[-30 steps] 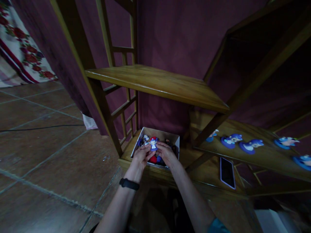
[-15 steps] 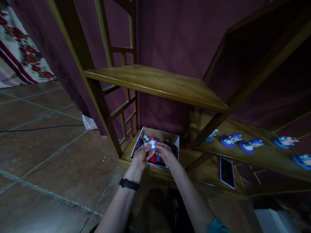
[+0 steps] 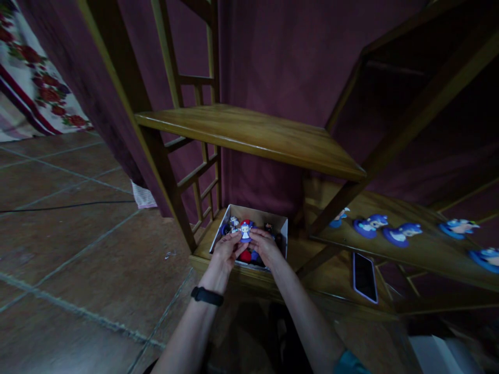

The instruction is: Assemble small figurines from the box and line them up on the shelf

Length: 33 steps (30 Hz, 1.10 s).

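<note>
- Tiled floor: brown, with pale joints; extends left of the shelving.
- Wooden shelving: stands before a purple backdrop.
- White-walled box: open, on the lower shelf; contains assorted small items, mostly covered by the hands.
- Left hand: fingers clamped on the near-left side of the held figurine; dark band at wrist.
- Right hand: fingers clamped on its right side.
- Phone: flat, right of the box.
- Held figurine: upright, above the box; purple base, white body.
</note>
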{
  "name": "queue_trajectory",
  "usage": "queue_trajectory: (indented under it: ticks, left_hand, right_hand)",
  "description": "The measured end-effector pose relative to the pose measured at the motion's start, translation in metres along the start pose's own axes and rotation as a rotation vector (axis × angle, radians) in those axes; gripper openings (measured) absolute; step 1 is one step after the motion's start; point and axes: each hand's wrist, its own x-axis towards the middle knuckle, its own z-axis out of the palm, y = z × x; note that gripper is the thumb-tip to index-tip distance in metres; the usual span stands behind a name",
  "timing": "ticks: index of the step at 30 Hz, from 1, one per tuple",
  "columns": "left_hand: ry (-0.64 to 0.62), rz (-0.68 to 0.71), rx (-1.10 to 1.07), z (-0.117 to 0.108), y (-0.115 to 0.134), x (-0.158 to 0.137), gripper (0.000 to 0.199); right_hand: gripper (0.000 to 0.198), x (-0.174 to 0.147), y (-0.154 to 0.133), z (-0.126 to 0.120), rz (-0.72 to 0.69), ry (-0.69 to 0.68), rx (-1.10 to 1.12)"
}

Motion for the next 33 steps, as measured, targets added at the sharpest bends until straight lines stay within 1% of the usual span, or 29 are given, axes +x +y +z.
queue_trajectory:
  ticks: [7,13,18,21,26,28,31,33]
  left_hand:
    - [0.000,-0.008,-0.016,0.0026,0.0001,-0.0029,0.012]
    - [-0.035,-0.035,-0.025,0.0028,0.0005,-0.0039,0.017]
    - [-0.047,-0.030,-0.024,0.0014,-0.0010,-0.0015,0.020]
    - [-0.040,-0.028,-0.028,0.0004,-0.0030,0.0005,0.023]
    - [0.010,-0.010,-0.034,0.0004,-0.0048,0.0011,0.025]
    - [0.024,0.001,-0.046,0.0013,-0.0045,0.0007,0.025]
    - [0.011,-0.003,-0.062,0.0024,-0.0038,0.0006,0.023]
    - [0.002,-0.010,-0.071,0.0026,-0.0037,0.0010,0.022]
  right_hand:
    - [0.032,-0.0001,-0.0002,0.0019,-0.024,0.013,-0.003]
    - [0.030,-0.0027,-0.0037,0.0026,-0.050,0.027,-0.033]
    - [0.027,-0.0047,-0.0061,0.0028,-0.086,-0.087,-0.157]
    - [0.025,-0.0037,-0.0055,0.0027,-0.118,-0.111,-0.234]
    - [0.022,-0.0014,-0.0048,0.0033,-0.164,-0.089,-0.299]
    - [0.023,-0.0012,-0.0051,0.0038,-0.167,-0.056,-0.306]
    - [0.025,-0.0016,-0.0061,0.0044,-0.166,-0.011,-0.293]
    - [0.025,-0.0020,-0.0069,0.0042,-0.165,-0.017,-0.288]
